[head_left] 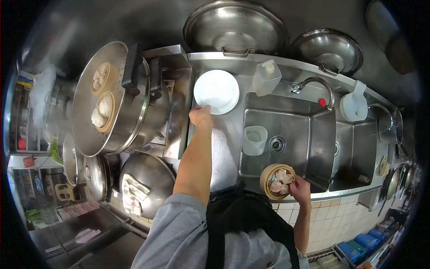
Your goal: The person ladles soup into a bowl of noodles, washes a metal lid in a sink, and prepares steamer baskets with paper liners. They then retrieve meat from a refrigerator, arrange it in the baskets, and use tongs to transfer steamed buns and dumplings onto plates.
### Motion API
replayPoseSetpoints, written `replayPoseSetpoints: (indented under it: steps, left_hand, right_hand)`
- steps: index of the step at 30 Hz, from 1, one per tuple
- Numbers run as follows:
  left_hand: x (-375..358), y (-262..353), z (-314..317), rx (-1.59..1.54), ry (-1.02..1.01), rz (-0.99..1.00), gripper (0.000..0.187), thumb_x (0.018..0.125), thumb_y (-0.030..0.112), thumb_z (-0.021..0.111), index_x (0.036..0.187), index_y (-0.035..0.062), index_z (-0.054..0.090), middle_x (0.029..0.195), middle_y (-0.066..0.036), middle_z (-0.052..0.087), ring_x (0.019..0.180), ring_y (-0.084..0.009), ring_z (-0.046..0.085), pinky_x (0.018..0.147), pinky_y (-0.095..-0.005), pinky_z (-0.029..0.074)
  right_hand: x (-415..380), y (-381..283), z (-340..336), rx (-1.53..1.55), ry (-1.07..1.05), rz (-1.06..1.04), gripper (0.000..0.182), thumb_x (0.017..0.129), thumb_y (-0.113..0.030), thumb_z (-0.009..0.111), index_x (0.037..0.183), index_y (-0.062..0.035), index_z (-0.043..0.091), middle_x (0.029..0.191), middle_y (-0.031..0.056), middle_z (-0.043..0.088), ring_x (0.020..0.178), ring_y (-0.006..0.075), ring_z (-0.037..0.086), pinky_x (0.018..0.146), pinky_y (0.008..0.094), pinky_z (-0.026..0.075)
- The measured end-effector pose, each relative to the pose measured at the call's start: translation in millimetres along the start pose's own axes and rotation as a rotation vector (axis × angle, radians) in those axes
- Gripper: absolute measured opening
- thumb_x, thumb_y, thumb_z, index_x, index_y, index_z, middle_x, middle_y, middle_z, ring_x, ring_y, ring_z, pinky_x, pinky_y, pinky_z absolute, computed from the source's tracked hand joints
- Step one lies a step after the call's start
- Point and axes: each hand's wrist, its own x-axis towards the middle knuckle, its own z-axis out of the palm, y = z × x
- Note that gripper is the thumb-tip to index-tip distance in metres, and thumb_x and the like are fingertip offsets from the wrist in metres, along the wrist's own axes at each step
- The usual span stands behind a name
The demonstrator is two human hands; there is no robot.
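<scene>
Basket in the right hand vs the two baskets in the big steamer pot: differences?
The bamboo basket in the right hand sits at the sink's front edge; the two steamer baskets sit inside the large steamer pot. The held one has several small pinkish dumplings; the others hold larger white buns. Steam hangs near the pot, none by the held one. All are round bamboo.

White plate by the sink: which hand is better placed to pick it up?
The left hand: its fingers already touch the white plate at its rim. The right hand is busy holding the bamboo steamer basket of dumplings.
</scene>
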Motion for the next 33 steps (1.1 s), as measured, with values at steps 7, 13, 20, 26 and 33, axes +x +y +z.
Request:
replayPoseSetpoints:
  steps: [7, 13, 20, 26, 33]
  left_hand:
    - [38, -5, 11, 0.146, -0.111, -0.054, 0.039, 0.069, 0.008, 0.082, 0.104, -0.0026, 0.068, 0.103, -0.017, 0.07, 0.082, -0.0305, 0.068, 0.071, -0.0438, 0.056]
    - [14, 12, 14, 0.525, 0.045, 0.294, 0.047, 0.068, 0.013, 0.078, 0.11, -0.0018, 0.062, 0.112, -0.024, 0.068, 0.102, -0.0362, 0.068, 0.088, -0.0392, 0.056]
    - [-4, 26, -8, 0.33, -0.088, 0.058, 0.053, 0.071, 0.01, 0.077, 0.117, -0.0016, 0.053, 0.118, -0.019, 0.062, 0.096, -0.0284, 0.066, 0.064, -0.0399, 0.061]
    - [20, -3, -12, -0.056, -0.232, -0.001, 0.049, 0.081, 0.002, 0.067, 0.125, 0.0, 0.047, 0.116, -0.017, 0.061, 0.101, -0.0311, 0.064, 0.076, -0.0409, 0.061]
    - [-31, -38, -104, -0.214, -0.326, 0.076, 0.039, 0.082, -0.006, 0.059, 0.117, 0.0016, 0.044, 0.104, -0.015, 0.061, 0.08, -0.0239, 0.066, 0.06, -0.0373, 0.059]
  right_hand:
    - [4, 8, -7, 0.0, 0.001, -0.053, 0.029, 0.084, -0.011, 0.057, 0.108, 0.0014, 0.068, 0.069, 0.0127, 0.067, 0.056, 0.0135, 0.062, 0.056, 0.032, 0.051]
    - [0, 6, -8, -0.029, 0.015, 0.03, 0.029, 0.084, -0.012, 0.059, 0.109, 0.0002, 0.068, 0.07, 0.0132, 0.067, 0.056, 0.0147, 0.063, 0.056, 0.0325, 0.052]
    - [-6, 38, -3, -0.04, 0.059, -0.037, 0.027, 0.085, -0.009, 0.061, 0.109, 0.0007, 0.068, 0.074, 0.0154, 0.068, 0.065, 0.019, 0.067, 0.062, 0.0352, 0.054]
    - [-14, 36, -7, -0.043, 0.101, -0.132, 0.028, 0.083, -0.007, 0.061, 0.109, 0.0011, 0.067, 0.076, 0.015, 0.068, 0.067, 0.0184, 0.067, 0.064, 0.0352, 0.054]
    - [-8, 8, -37, -0.051, 0.002, -0.079, 0.032, 0.082, -0.008, 0.06, 0.112, 0.0001, 0.068, 0.079, 0.0151, 0.07, 0.069, 0.0185, 0.068, 0.063, 0.0339, 0.054]
